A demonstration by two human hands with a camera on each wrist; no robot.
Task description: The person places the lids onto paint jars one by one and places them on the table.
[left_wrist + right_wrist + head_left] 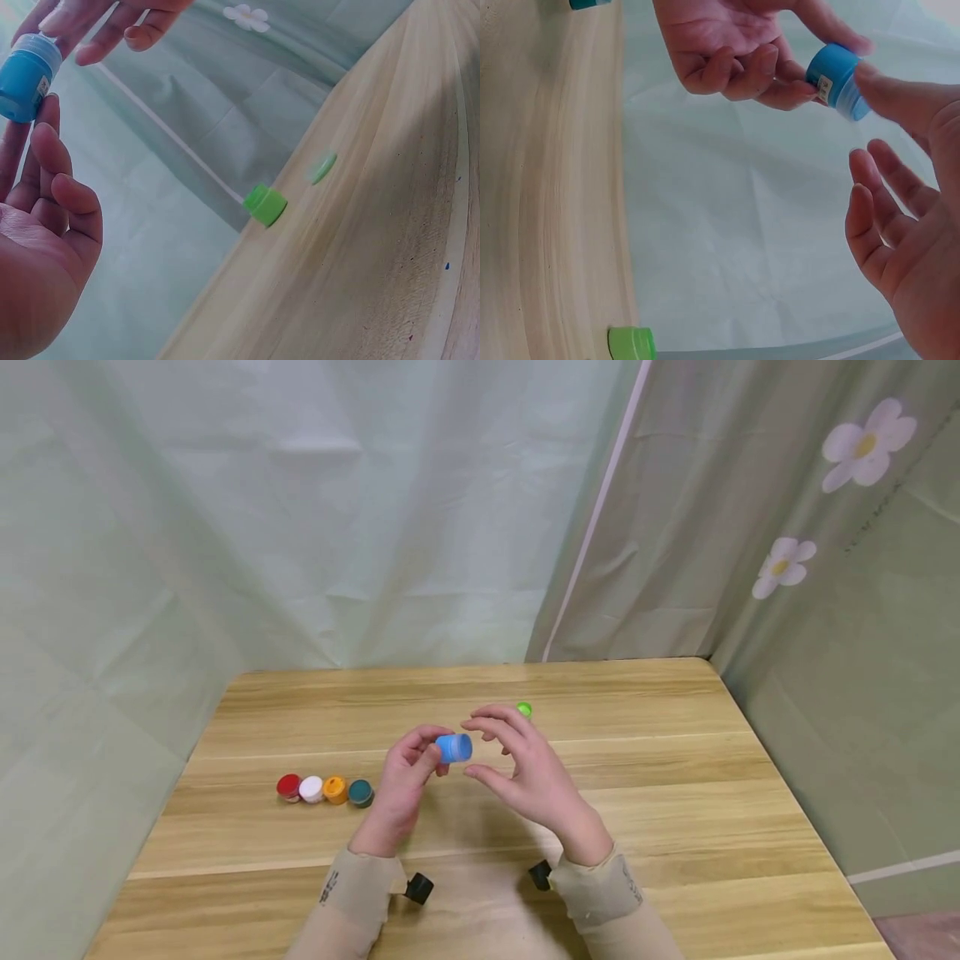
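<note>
A small blue paint jar (453,748) is pinched between the thumb and fingers of my left hand (403,781), held tilted above the table with its clear rim toward the right. Facing that rim, my right hand (537,777) has its thumb and fingers spread apart and grips nothing. In the head view a gap separates it from the jar. A small label shows on the side of the jar (832,75) in the right wrist view.
Red (288,787), white (311,790), orange (335,790) and dark teal (361,793) jars stand in a row at left on the wooden table (675,793). A green jar (265,206) and flat green lid (324,169) lie beyond the hands. Curtains hang behind.
</note>
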